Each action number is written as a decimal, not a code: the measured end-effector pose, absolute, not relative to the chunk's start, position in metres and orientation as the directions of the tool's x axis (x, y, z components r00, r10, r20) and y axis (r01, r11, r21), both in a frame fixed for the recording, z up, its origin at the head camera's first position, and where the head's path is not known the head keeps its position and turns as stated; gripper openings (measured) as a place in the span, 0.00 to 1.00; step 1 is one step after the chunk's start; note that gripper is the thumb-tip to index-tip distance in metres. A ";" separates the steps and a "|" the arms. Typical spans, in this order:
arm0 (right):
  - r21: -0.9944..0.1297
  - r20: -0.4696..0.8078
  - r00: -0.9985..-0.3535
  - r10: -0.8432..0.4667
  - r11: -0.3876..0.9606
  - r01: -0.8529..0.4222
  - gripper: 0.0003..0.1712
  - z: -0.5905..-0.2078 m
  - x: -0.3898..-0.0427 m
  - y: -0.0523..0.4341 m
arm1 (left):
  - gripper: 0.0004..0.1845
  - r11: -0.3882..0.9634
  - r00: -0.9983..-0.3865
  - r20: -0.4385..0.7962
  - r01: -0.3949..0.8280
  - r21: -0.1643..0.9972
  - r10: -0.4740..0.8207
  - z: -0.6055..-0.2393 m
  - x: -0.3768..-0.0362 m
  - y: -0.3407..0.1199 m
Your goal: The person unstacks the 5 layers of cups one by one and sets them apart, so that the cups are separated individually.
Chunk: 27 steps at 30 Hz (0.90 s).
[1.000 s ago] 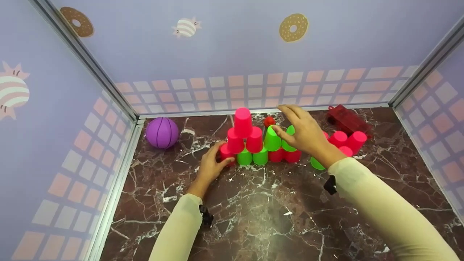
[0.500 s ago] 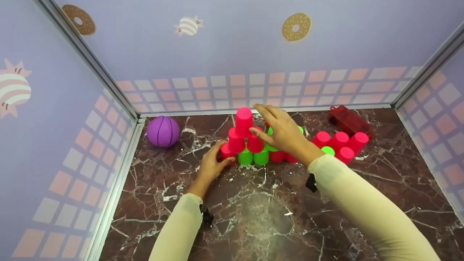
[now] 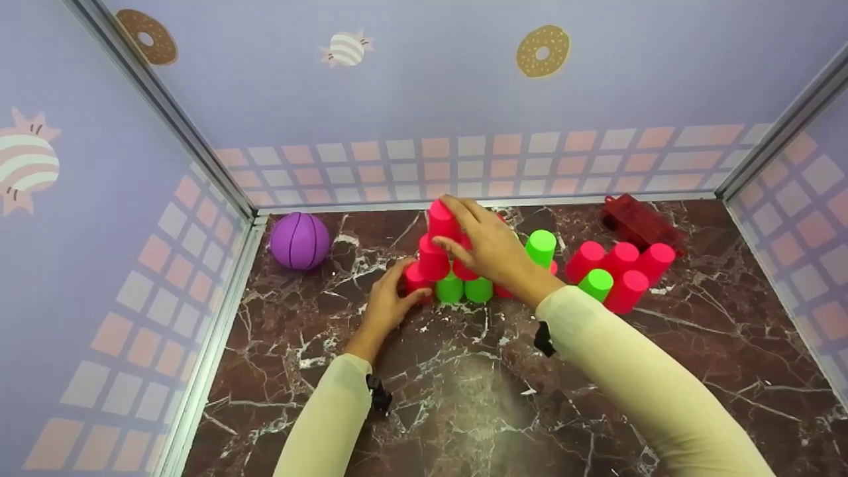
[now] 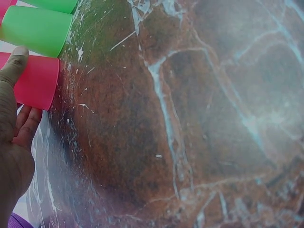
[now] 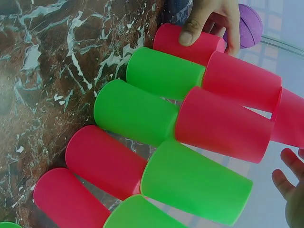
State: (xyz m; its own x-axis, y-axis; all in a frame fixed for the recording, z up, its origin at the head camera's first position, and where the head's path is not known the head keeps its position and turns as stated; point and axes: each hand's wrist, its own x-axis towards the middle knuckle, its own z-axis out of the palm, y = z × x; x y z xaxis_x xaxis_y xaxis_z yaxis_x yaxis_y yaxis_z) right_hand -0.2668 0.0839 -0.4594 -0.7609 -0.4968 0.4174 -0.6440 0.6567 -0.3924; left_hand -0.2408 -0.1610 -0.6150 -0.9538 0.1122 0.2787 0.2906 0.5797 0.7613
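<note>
A pyramid of upturned pink and green cups stands at the back of the marble table (image 3: 464, 397). My left hand (image 3: 407, 286) grips the bottom-left pink cup (image 3: 416, 277), thumb in front and fingers behind; the right wrist view shows this cup (image 5: 190, 42) with the thumb on it. My right hand (image 3: 448, 222) reaches over the stack with its fingers spread about the top pink cup (image 3: 440, 220). Whether they touch it I cannot tell. In the right wrist view its fingertips (image 5: 289, 178) stand clear of the cups. A green cup (image 3: 541, 246) sits on the second tier to the right.
A loose group of pink cups (image 3: 619, 257) and one green cup (image 3: 596, 283) lies to the right of the pyramid. A red box (image 3: 639, 222) sits at the back right. A purple ball (image 3: 299, 240) rests in the back left corner. Walls enclose three sides.
My right hand has moved left, from the green cups on the second tier to the top pink cup. The left hand has stayed on the bottom-left pink cup.
</note>
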 end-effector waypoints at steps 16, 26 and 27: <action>-0.441 0.499 -0.738 -0.453 0.601 -0.667 0.39 -0.458 -0.268 0.095 | 0.40 0.573 -0.955 0.274 0.286 0.768 0.110 -0.616 -0.241 -0.161; -0.385 0.617 -0.650 -0.444 0.551 -0.741 0.32 -0.459 -0.269 0.114 | 0.40 0.569 -0.960 0.260 0.272 0.776 0.105 -0.616 -0.240 -0.160; -0.377 0.623 -0.644 -0.443 0.551 -0.744 0.31 -0.459 -0.268 0.116 | 0.40 0.569 -0.960 0.261 0.273 0.775 0.105 -0.616 -0.240 -0.160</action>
